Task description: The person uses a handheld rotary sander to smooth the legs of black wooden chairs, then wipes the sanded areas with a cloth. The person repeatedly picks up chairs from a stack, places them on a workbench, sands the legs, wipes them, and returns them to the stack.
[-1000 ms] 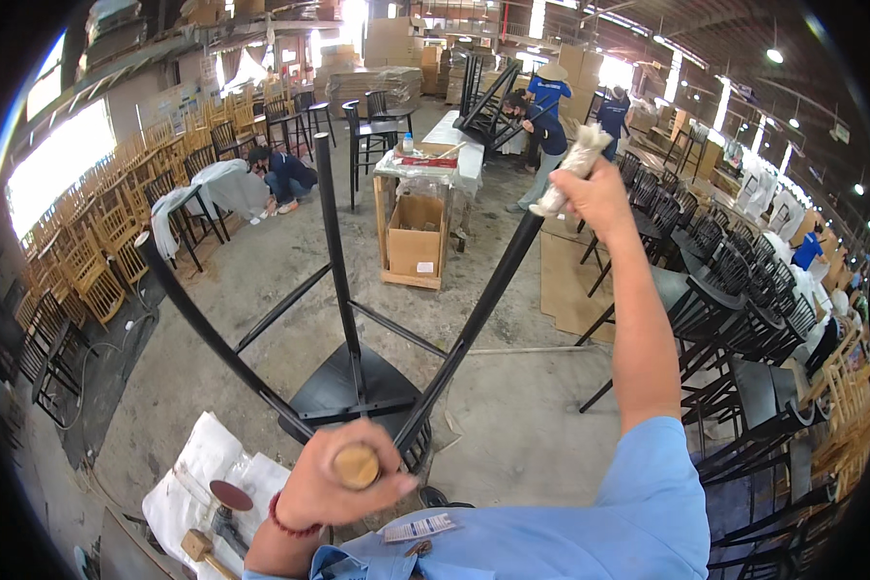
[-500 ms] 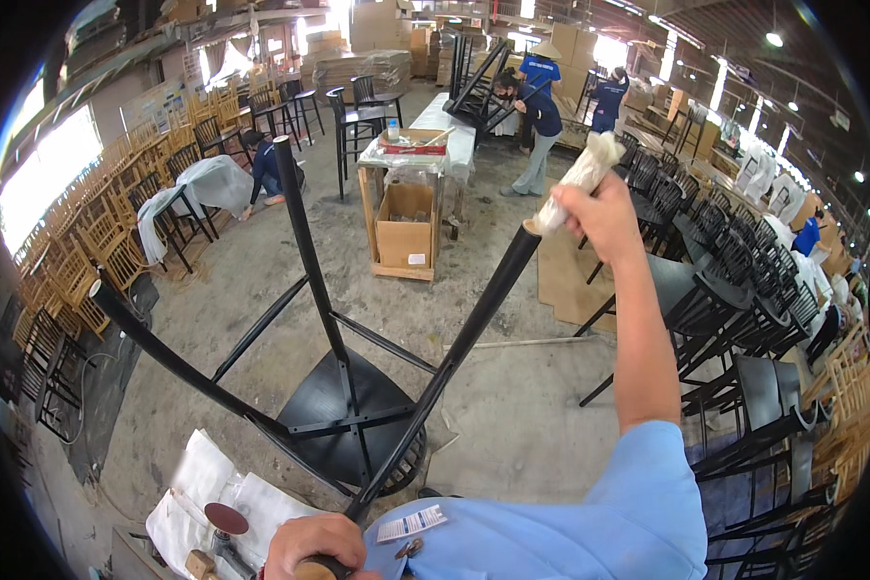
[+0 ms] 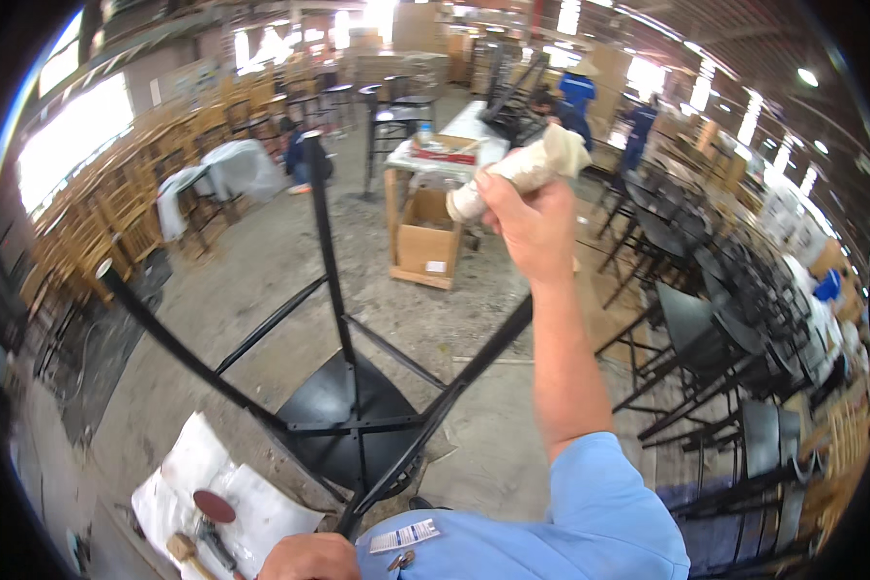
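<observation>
Upturned on the concrete floor (image 3: 261, 271), the black metal stool (image 3: 353, 425) now stands nearer and its legs spread wider across the view than half a second ago, so the head has dipped closer to it. Its round seat rests on the floor and its legs point up; one leg rises past the middle of the view, another slants off to the left. The right hand (image 3: 527, 217) has come in and down from the upper right and now sits near the centre top, fingers wrapped tightly around a crumpled cream-coloured wad of cloth or paper (image 3: 512, 169) at the tip of the right-slanting leg. That reads as wiping or rubbing work going on at the leg's end. The left hand (image 3: 309, 559) has slid to the bottom edge, just beside the lower end of the same leg; whether it grips the leg, I cannot tell.

Beyond the stool stands a wooden bench (image 3: 440, 159) with an open brown cardboard box (image 3: 427, 237) on its lower shelf; what is inside is hidden. A shallow red-edged tray (image 3: 445, 147) lies on top, its contents too small to tell. By the left hand, a white sheet (image 3: 188, 483) on the floor carries a dark red disc (image 3: 215, 505) and a wooden-headed mallet (image 3: 186, 549).
</observation>
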`<state>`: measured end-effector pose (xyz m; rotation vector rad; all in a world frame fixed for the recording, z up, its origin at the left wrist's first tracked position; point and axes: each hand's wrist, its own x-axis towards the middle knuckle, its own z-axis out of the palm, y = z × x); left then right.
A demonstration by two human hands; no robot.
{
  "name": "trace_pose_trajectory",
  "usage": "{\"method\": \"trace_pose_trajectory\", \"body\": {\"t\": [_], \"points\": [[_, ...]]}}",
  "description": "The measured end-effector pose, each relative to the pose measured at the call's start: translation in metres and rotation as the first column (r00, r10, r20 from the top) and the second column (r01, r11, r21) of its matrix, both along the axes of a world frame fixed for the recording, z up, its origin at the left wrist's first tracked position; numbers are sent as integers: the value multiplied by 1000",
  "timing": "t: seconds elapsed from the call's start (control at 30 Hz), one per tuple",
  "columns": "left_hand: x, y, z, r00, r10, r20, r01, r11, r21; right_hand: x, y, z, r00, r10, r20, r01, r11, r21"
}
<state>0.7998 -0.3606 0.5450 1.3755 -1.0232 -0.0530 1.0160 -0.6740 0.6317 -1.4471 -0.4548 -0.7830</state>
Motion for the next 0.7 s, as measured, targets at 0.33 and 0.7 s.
{"method": "trace_pose_trajectory", "body": {"t": [0.33, 0.7], "points": [[-14, -2, 1, 966, 257, 18, -257, 966, -15, 231, 92, 64, 975, 130, -179, -162, 971, -176], [-15, -5, -7, 961, 274, 33, -270, 958, -101, 328, 123, 57, 994, -105, -28, 73, 839, -539]]}}
